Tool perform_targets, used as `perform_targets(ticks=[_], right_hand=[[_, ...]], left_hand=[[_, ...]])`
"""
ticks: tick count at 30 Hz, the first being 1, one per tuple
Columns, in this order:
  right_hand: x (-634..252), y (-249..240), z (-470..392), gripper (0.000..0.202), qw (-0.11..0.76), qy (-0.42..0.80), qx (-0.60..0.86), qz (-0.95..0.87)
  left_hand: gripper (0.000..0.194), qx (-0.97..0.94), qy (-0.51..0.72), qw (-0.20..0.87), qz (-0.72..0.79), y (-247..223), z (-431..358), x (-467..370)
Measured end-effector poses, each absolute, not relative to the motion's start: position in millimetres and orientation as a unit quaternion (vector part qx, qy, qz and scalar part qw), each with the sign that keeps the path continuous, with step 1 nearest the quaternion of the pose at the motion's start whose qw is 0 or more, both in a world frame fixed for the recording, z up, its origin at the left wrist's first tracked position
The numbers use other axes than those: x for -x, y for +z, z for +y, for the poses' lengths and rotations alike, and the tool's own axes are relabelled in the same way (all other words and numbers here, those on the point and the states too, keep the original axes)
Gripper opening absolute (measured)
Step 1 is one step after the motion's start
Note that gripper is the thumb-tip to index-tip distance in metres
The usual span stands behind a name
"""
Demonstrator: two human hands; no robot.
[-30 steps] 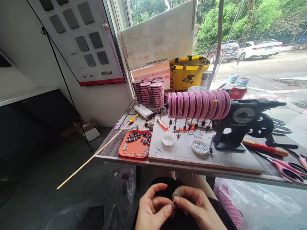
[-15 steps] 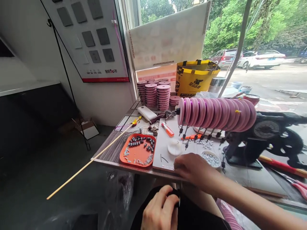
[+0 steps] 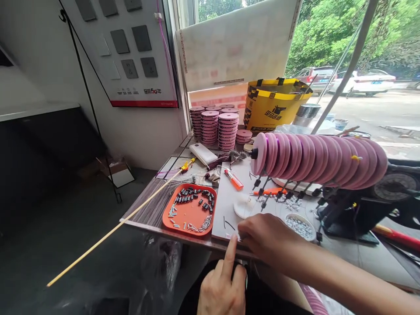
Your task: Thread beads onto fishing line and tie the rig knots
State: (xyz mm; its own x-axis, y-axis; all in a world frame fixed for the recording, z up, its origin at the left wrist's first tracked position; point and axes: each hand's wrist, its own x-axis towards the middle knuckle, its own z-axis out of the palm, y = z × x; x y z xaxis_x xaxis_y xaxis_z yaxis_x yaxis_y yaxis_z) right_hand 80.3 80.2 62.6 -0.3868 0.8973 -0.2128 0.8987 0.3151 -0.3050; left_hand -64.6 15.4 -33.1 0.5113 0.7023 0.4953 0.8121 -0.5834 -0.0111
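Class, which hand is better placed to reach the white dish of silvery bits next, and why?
Probably the right hand: it is nearer the white dish, at the board; the right arm lies between the left hand and the dish.

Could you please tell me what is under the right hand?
In this view, the right hand covers part of the board near its front edge; two thin dark strips show just beside it. Whatever is directly underneath or inside its grip is hidden.

The wooden table (image 3: 146, 211) carries an orange tray (image 3: 188, 214), pale board (image 3: 223, 203), perhaps a phone (image 3: 203, 154).
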Motion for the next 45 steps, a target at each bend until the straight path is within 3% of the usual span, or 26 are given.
perform_targets(ticks=[18,27,37,45], right_hand=[[-99.7,61.2,73.8,0.015,-0.012,-0.172,-0.529,0.831],[-152.0,79.6,59.3,0.016,-0.001,-0.213,-0.564,0.798],[-151.6,70.7,55.2,0.016,-0.019,-0.242,-0.584,0.775],[-151.4,67.1,53.3,0.017,-0.008,-0.212,-0.604,0.769]], left_hand=[[0.021,0.839,-0.156,0.212,-0.475,-24.2,9.1,52.6],[0.029,0.849,-0.14,0.194,-0.47,-26.6,11.7,52.2],[0.018,0.849,-0.11,0.189,-0.481,-26.4,8.6,61.7],[0.024,0.857,-0.09,0.154,-0.483,-27.2,6.7,63.4]])
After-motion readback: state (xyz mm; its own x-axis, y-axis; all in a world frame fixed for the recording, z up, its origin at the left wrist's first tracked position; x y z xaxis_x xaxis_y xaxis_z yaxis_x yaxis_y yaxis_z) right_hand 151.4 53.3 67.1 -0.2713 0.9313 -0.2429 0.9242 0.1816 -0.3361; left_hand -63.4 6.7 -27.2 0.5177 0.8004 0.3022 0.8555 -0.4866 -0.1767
